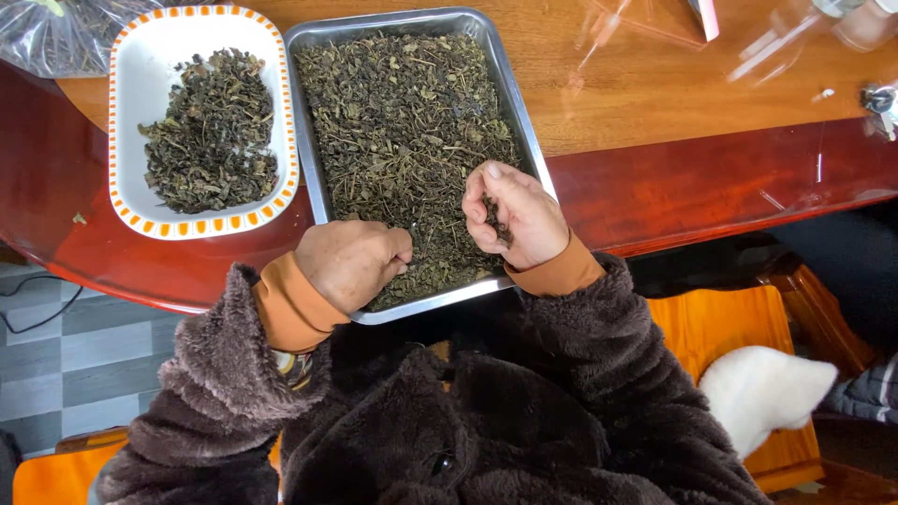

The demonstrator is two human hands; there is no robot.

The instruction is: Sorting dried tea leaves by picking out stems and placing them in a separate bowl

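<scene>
A metal tray full of dried green-brown leaves and stems lies on the wooden table in front of me. My left hand rests knuckles-up on the tray's near edge, fingertips pinched into the leaves. My right hand is cupped over the tray's near right corner and holds a small bunch of dark leaves in its fingers. To the left stands a white dish with an orange patterned rim, holding a heap of darker sorted leaves.
The table has a dark red curved rim. A clear plastic bag of leaves lies at the far left corner. Clear plastic wrappers sit at the far right. An orange wooden chair and a white furry animal are at my right.
</scene>
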